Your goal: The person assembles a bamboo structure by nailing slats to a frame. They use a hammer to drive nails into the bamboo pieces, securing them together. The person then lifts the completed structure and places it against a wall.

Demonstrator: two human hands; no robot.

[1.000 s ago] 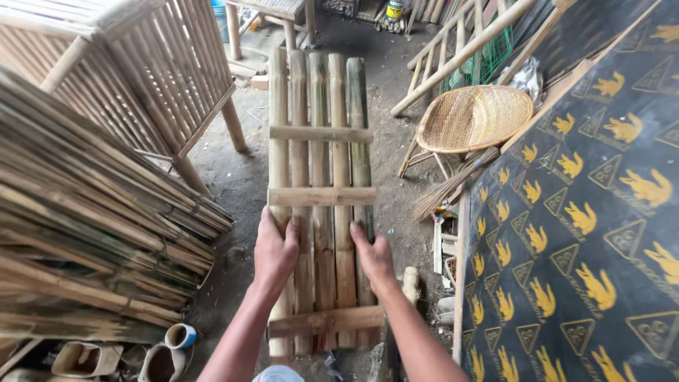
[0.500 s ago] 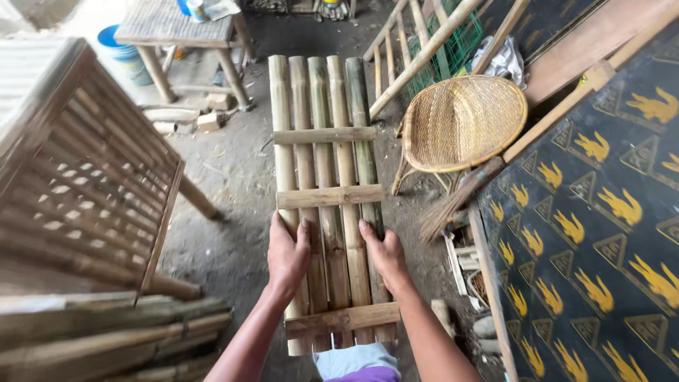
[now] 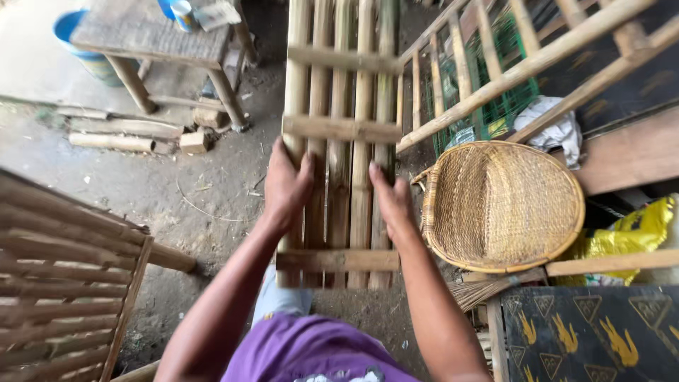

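While both hands are gripping the long panel of tan bamboo poles [image 3: 339, 141], left hand [image 3: 285, 185] and right hand [image 3: 391, 203] apart on its sides, holding it level is helping; a round woven basket [image 3: 506, 205] is sitting just right of the right hand.

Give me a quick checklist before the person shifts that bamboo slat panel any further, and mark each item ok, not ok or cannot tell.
1. Left hand on the long bamboo slat panel: ok, palm and fingers lie on its left slats.
2. Right hand on the panel: ok, it grips the right edge.
3. Hands level with each other: ok, both sit between the middle and lower crossbars.
4. Room on the right: not ok, the round woven rattan basket lies close beside the panel.
5. Room on the left: ok, bare dirt floor there.
6. Crossbars firmly fixed: cannot tell.
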